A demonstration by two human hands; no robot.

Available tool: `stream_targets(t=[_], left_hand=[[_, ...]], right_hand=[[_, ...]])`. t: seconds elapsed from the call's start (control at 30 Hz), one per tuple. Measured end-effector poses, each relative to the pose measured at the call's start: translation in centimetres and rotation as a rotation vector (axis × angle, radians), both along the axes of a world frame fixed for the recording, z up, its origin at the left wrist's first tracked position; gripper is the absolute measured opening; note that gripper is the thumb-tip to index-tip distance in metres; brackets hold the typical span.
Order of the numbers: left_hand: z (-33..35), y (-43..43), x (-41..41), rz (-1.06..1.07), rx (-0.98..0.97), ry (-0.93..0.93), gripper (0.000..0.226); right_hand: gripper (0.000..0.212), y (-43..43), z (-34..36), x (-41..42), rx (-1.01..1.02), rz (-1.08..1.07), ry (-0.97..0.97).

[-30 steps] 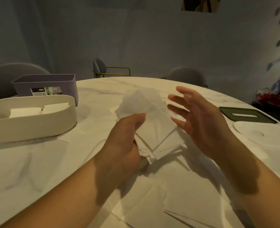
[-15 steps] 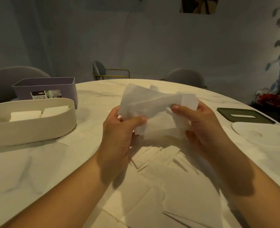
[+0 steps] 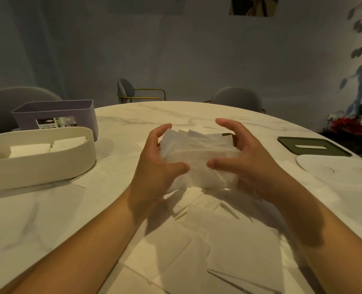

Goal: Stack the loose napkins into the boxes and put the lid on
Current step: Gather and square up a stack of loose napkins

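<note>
Clearly you're early on: your left hand (image 3: 156, 164) and right hand (image 3: 245, 160) clasp a bunch of white paper napkins (image 3: 197, 149) over the white marble tabletop's (image 3: 37, 219) middle, the cream oval plastic box (image 3: 37, 166) by its left edge holds two short stacks, loose white sheets (image 3: 175, 251) lie scattered, and the dark green flat lid (image 3: 313, 146) sits unplaced by the right edge.

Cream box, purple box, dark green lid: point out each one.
cream box (image 3: 37, 164), head view, front wall.
purple box (image 3: 86, 119), head view, front wall right of label.
dark green lid (image 3: 320, 151), head view, top, near the slot.
</note>
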State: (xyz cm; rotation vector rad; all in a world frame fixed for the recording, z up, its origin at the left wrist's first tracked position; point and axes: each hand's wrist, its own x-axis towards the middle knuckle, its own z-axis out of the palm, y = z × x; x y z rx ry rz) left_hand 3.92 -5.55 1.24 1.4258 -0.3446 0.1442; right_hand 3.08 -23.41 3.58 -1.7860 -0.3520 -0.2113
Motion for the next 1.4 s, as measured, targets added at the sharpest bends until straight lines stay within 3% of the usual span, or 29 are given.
stream_targets(t=[0.13,0.33,0.53,0.77,0.97,1.1,1.27,1.4], left_hand=[[-0.3,0.1,0.3,0.040,0.070,0.020,0.074],[-0.3,0.2,0.1,0.081,-0.008,-0.026,0.061],[-0.2,-0.6,-0.3,-0.018,-0.106,0.001,0.037],[-0.2,-0.4,0.1,0.119,-0.147,0.046,0.004],[0.4,-0.3,-0.1,0.107,-0.307,0.155,0.009],[0.8,0.0,-0.1,0.145,-0.381,0.219,0.013],[1.3,1.7,1.2,0.345,-0.527,0.337,0.013],[1.4,2.8,2.0,0.495,-0.520,0.301,0.031]], right_hand=[[0.089,-0.9,-0.1,0.0,-0.209,-0.013,0.080],[0.068,-0.6,-0.4,0.0,0.135,-0.036,-0.019],[0.066,0.2,-0.7,0.1,0.013,-0.041,0.016],[0.074,0.3,-0.4,0.1,-0.081,-0.130,0.040],[0.070,0.4,-0.5,0.1,-0.126,-0.145,0.089],[0.063,0.2,-0.9,0.3,-0.035,-0.154,0.114],[0.047,-0.3,-0.9,0.5,0.093,-0.230,0.139],[0.037,-0.8,-0.2,0.6,0.145,-0.274,0.100]])
